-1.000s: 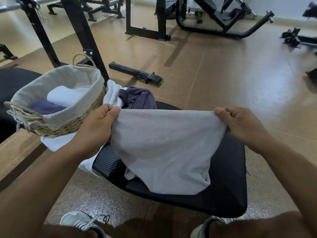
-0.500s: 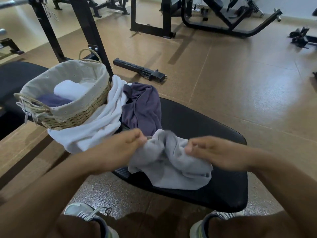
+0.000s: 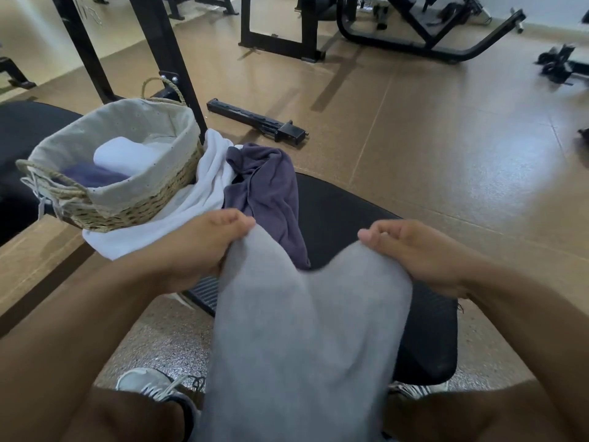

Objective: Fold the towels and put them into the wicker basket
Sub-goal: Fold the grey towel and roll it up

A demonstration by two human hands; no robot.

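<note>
Right now I'm mid-fold on the grey towel point(image 3: 306, 330): my left hand point(image 3: 204, 247) pinches 1 top corner and my right hand point(image 3: 417, 253) pinches the other, both closed on the cloth, which hangs from them down over the bench point(image 3: 357, 218) toward my knees. The top edge sags between the 2 grips, so I judge this first fold isn't squared yet. Next move, as I read it, calls for drawing the corners apart until that edge is taut, then bringing them together or laying the towel flat on the pad to halve it.

2 more towels wait unfolded: a white towel point(image 3: 204, 189) trails from under the basket point(image 3: 134, 199) and a purple towel point(image 3: 267, 189) lies just beside it on the bench. The basket sits to my left, already holding a white and a purple bundle, with room on its far side.

Bare pad to the right of the purple towel gives clear space for folding. The bench's near edge is hidden under the hanging cloth.
</note>
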